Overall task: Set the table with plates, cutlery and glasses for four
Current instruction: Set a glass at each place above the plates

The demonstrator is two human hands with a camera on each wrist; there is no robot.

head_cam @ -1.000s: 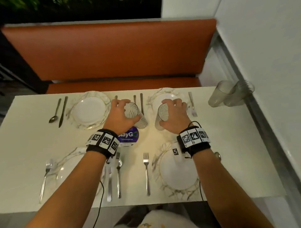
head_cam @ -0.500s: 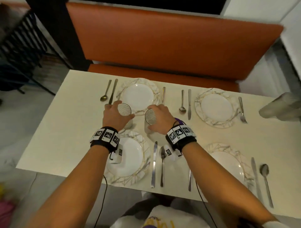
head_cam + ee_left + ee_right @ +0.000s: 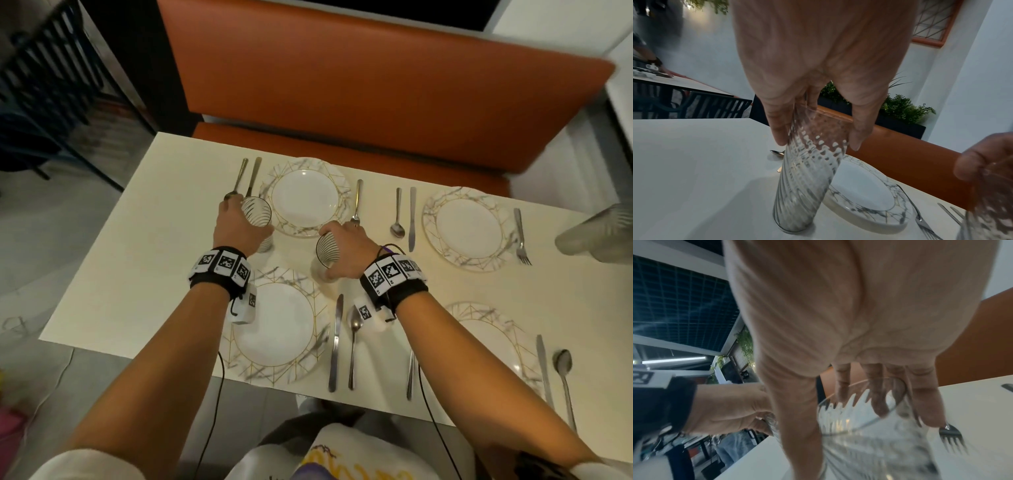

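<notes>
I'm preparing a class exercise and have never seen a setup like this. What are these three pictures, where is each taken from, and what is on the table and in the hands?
No machine here: a person sets a table while wearing cameras. The wide picture comes from a head camera that looks down at both arms; the black bands with square patterns sit on the wrists. The other two pictures come from small wrist cameras that look along each hand. The left hand grips a ribbed glass whose base sits on the table beside a marbled plate. The right hand grips a second glass. Four plates lie there, each with knife, fork and spoon alongside. More glasses stand blurred at the far right, and an orange bench runs behind.
</notes>
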